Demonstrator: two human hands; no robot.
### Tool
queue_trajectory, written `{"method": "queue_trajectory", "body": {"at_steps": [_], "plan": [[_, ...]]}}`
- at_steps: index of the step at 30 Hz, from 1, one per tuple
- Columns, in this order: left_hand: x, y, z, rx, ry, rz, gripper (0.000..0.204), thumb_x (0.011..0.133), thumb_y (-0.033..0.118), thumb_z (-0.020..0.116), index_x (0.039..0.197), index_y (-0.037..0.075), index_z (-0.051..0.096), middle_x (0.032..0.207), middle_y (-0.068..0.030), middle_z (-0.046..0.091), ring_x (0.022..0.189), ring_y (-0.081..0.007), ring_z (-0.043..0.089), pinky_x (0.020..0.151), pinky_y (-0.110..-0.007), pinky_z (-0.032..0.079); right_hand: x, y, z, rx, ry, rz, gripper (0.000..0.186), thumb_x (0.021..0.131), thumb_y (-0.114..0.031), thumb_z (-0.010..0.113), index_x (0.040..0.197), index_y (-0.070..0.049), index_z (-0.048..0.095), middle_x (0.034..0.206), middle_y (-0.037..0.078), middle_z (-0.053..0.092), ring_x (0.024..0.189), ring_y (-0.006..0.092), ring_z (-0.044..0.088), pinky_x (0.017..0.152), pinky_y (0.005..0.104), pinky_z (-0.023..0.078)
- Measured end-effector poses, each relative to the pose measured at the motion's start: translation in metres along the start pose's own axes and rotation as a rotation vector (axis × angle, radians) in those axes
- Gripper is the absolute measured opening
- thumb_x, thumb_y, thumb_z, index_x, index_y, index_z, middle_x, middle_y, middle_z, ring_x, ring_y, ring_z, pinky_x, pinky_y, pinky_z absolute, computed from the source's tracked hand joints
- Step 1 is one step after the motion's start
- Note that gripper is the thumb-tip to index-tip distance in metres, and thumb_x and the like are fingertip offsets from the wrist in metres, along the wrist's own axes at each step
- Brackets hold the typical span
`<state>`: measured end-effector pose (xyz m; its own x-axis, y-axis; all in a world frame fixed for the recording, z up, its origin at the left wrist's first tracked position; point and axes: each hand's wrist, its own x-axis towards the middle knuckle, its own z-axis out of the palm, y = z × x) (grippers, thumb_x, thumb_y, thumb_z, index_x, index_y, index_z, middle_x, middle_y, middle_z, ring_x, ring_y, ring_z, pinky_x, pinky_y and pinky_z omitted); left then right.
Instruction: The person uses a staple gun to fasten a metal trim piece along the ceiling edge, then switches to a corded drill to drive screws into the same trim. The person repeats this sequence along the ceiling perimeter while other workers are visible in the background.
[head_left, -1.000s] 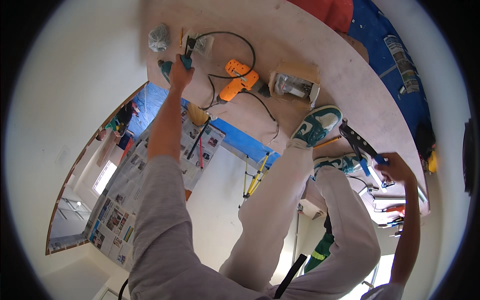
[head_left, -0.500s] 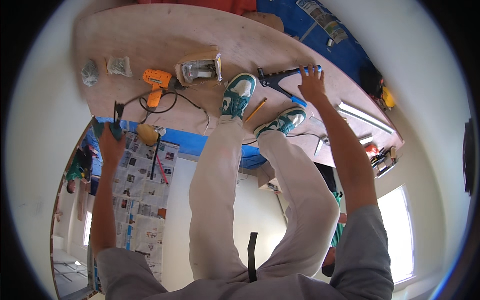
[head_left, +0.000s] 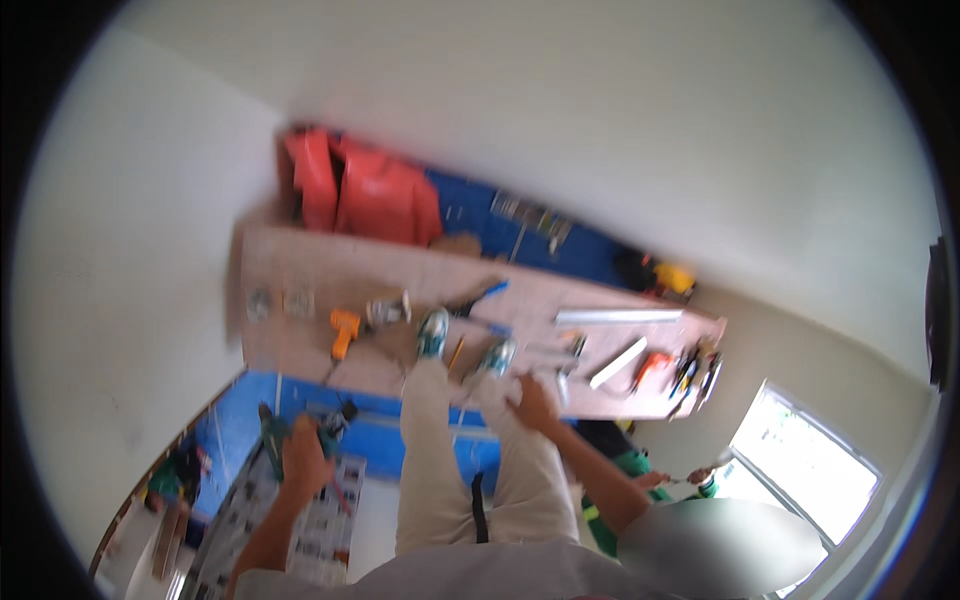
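Left hand closed on a green power tool at lower left, now off the bench; right hand open, drawn back to frame centre.

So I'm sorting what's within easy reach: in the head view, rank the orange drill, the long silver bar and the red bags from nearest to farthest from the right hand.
From the right hand, resting on the right knee:
1. Long silver bar, just up and right on the board.
2. Orange drill, left, beyond both shoes.
3. Red bags, far upper left, past the board's edge.
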<state>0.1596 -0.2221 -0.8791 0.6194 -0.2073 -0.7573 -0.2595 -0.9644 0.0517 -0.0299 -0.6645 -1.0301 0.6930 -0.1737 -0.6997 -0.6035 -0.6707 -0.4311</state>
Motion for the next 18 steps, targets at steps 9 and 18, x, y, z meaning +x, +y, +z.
{"method": "queue_trajectory", "body": {"at_steps": [9, 18], "plan": [[-0.099, 0.072, -0.16, 0.269, -0.259, 0.273, 0.086, 0.078, 0.03, 0.075, 0.148, -0.003, 0.037, 0.108, -0.0265, 0.071, 0.103, -0.0435, 0.069, 0.092, -0.052, 0.053, -0.197, -0.297, -0.168, 0.31, 0.182, -0.791, 0.056, 0.09, -0.036, 0.073, 0.133, -0.003, 0.061, 0.126, 0.024, 0.067, 0.121, 0.0371, 0.062, 0.1, 0.0488, 0.048], [-0.19, 0.131, -0.276, 0.305, -0.212, 0.387, 0.097, 0.077, 0.028, 0.077, 0.154, -0.003, 0.025, 0.109, -0.0275, 0.07, 0.103, -0.0444, 0.069, 0.091, -0.052, 0.053, -0.231, -0.36, -0.209, 0.23, 0.014, -0.89, 0.053, 0.087, -0.035, 0.074, 0.127, -0.002, 0.064, 0.115, 0.024, 0.07, 0.111, 0.039, 0.066, 0.096, 0.0493, 0.05]]}}
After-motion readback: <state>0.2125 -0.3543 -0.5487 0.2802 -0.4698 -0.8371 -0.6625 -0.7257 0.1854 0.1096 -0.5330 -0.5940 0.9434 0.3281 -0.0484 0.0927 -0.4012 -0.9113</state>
